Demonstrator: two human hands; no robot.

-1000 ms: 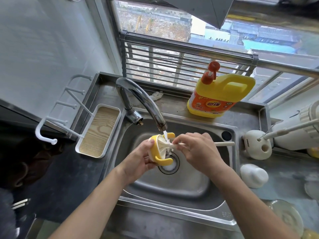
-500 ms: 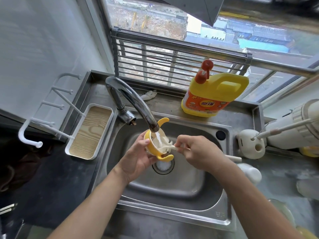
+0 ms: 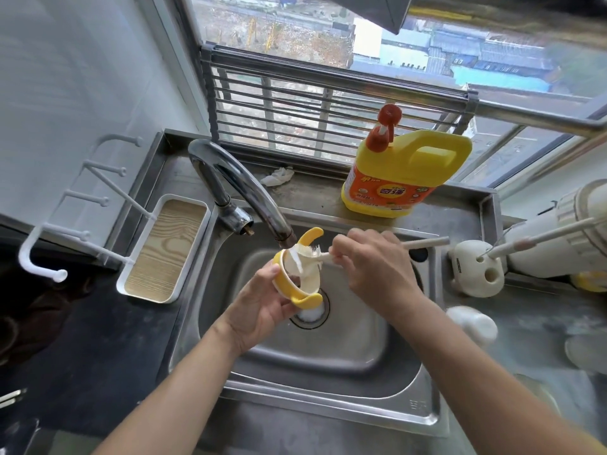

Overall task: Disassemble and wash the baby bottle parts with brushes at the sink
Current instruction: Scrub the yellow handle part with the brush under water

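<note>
One head cam, wide-angle, worn by the person; looks fwd & steeply down, close over the sink (image 3: 328,408). Sink sits mid-frame, window (image 3: 295,27) runs across the top, lines bowed by the lens.

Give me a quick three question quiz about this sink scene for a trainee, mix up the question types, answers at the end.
1. True or false: the left hand holds the yellow handled bottle collar under the faucet.
2. Multiple choice: the detergent jug stands A) on the window rail, B) on the ledge behind the sink, C) on the floor.
3. Fill the blank: the right hand grips a ____.

Key: 1 true; 2 B; 3 brush.
</note>
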